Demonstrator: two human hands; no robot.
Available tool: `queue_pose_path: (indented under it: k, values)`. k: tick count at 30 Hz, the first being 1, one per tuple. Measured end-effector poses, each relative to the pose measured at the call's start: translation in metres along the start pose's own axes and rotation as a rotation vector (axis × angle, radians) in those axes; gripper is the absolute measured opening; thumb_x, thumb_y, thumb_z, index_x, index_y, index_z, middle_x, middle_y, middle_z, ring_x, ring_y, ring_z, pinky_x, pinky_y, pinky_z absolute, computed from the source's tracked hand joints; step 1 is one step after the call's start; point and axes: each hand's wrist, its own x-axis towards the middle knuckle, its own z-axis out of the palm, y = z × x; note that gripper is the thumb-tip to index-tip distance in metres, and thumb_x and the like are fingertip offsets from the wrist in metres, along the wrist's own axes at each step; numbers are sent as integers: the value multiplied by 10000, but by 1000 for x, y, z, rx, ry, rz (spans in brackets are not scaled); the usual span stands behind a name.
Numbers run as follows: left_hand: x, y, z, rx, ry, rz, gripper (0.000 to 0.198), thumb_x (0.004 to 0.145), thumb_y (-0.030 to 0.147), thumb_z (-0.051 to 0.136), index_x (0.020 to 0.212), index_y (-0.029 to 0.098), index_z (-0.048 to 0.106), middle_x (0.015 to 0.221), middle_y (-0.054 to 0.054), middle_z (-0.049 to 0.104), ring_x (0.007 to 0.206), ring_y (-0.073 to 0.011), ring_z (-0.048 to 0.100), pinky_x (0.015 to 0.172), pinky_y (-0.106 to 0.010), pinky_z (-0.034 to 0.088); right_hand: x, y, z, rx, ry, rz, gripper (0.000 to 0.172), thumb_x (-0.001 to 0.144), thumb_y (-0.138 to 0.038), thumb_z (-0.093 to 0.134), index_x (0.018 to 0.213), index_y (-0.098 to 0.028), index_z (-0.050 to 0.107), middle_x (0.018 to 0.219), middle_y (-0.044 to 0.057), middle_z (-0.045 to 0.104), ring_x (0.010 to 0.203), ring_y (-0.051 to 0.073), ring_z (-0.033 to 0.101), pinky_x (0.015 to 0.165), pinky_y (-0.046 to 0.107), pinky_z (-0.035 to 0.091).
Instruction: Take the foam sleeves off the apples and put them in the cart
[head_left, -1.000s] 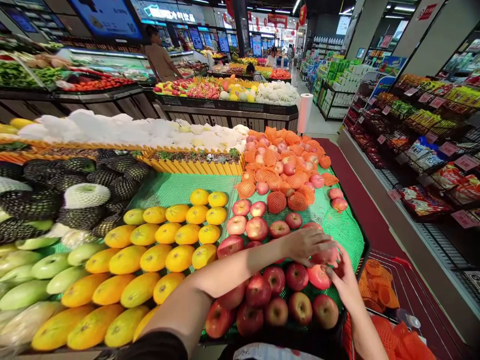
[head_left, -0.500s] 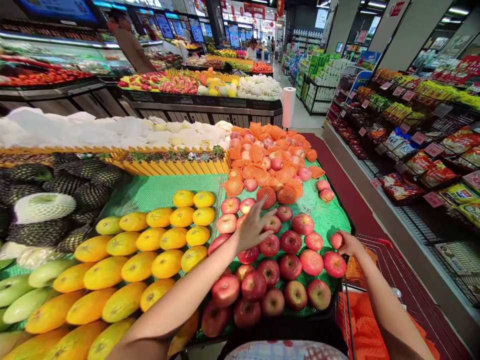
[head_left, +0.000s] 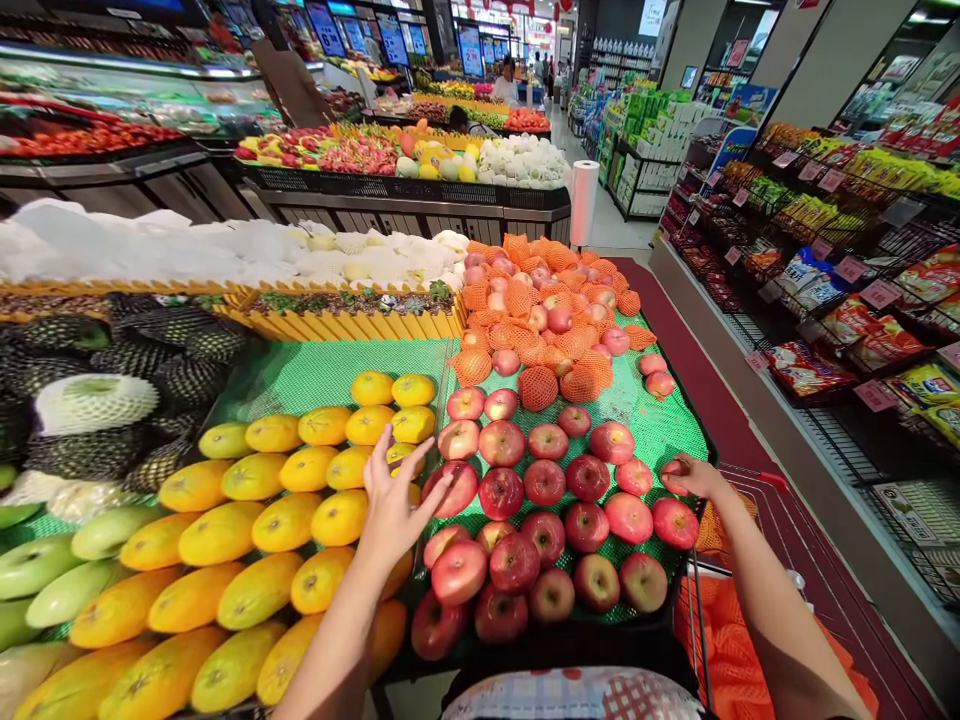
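Note:
My left hand point(head_left: 401, 490) hovers at the border between the yellow melons point(head_left: 283, 520) and the red apples point(head_left: 502, 493), fingers spread, nothing in it. At the right edge of the green-lined display point(head_left: 675, 425), my right hand point(head_left: 694, 477) has its fingers closed round a small red apple point(head_left: 675, 474), partly hidden by them. Just below that hand lies another apple point(head_left: 675, 522). Loose apples stand in rows before me, with apples in orange foam nets point(head_left: 536, 330) piled behind them.
A shopping cart point(head_left: 772, 500) with orange netting point(head_left: 727, 640) stands at the right. Snack shelves point(head_left: 847, 290) line the right side. White-wrapped fruit point(head_left: 225, 250) lies behind a yellow fence point(head_left: 352, 322). Dark netted fruit point(head_left: 172, 350) is at left. A person point(head_left: 505, 85) stands far back.
My left hand has moved left from over the apples to beside the melons, still spread. The right hand stays at the small apple. The view has shifted slightly.

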Motion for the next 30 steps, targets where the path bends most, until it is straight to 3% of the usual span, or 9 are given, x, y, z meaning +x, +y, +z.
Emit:
queue_pose_path:
  k: [5, 11, 14, 17, 20, 22, 24, 27, 30]
  values:
    - [-3, -1, -3, -4, 44, -10, 487, 1024, 475, 671, 1464, 269, 632, 1784, -162, 228, 1640, -470, 325, 1319, -712, 319, -4, -7, 3, -270, 56, 71, 593, 673, -382, 834, 1235, -199, 778, 1124, 173, 800, 1155, 442, 738, 962, 480, 547]
    - [-2, 2, -4, -5, 31, -14, 470, 1028, 458, 668, 1462, 282, 632, 1774, -148, 242, 1668, -454, 278, 1330, -691, 314, -13, -2, -2, -321, 24, 22, 418, 740, -428, 833, 1102, -220, 824, 1063, 153, 825, 1090, 409, 770, 906, 433, 563]
    - [-2, 1, 0, -15, 22, -13, 467, 1034, 467, 659, 1461, 280, 635, 1787, -145, 217, 1654, -462, 297, 1321, -695, 330, -18, 1, -6, -270, 38, -17, 482, 830, -528, 790, 1199, -219, 811, 1118, 131, 831, 1127, 380, 770, 934, 407, 578]
    - [-3, 0, 4, -24, 14, -15, 471, 1032, 478, 663, 1460, 285, 641, 1795, -137, 207, 1650, -460, 300, 1314, -695, 340, -27, 5, -9, -237, 152, -24, 619, 1008, -646, 534, 1340, -169, 750, 1317, 185, 777, 1291, 387, 710, 1056, 446, 552]
    - [1, -3, 11, -44, -3, -13, 480, 1022, 466, 672, 1466, 287, 646, 1791, -128, 245, 1636, -450, 325, 1302, -684, 365, -38, 8, -8, -226, 231, -47, 657, 1060, -662, 366, 1184, -173, 787, 1282, 205, 780, 1271, 398, 715, 1083, 474, 536]
    - [12, -4, 21, -61, -42, 3, 486, 1014, 462, 674, 1463, 277, 653, 1774, -138, 297, 1612, -446, 354, 1293, -690, 369, -46, 9, -7, -213, 235, -77, 604, 1029, -671, 418, 1058, -207, 803, 1182, 180, 809, 1171, 390, 753, 1036, 466, 562]
    - [32, -3, 38, -78, -107, 29, 484, 1012, 469, 670, 1450, 263, 661, 1748, -149, 356, 1595, -431, 368, 1292, -690, 360, -55, 8, -6, -197, 268, -108, 610, 996, -681, 444, 1107, -197, 797, 1252, 195, 791, 1205, 402, 739, 1057, 488, 559]
    - [74, 3, 76, -88, -235, 68, 494, 1002, 434, 667, 1460, 252, 641, 1693, -137, 454, 1573, -378, 396, 1299, -629, 361, -72, 4, -6, -170, 385, -165, 773, 974, -741, 394, 1303, -128, 731, 1451, 246, 691, 1360, 430, 649, 1162, 550, 499]
    - [117, 18, 121, -27, -370, -9, 476, 971, 341, 689, 1418, 190, 630, 1555, -175, 599, 1467, -343, 520, 1267, -529, 399, -96, 3, -3, -102, 542, -265, 819, 966, -837, 398, 1305, -165, 721, 1431, 211, 709, 1350, 415, 653, 1179, 566, 495]
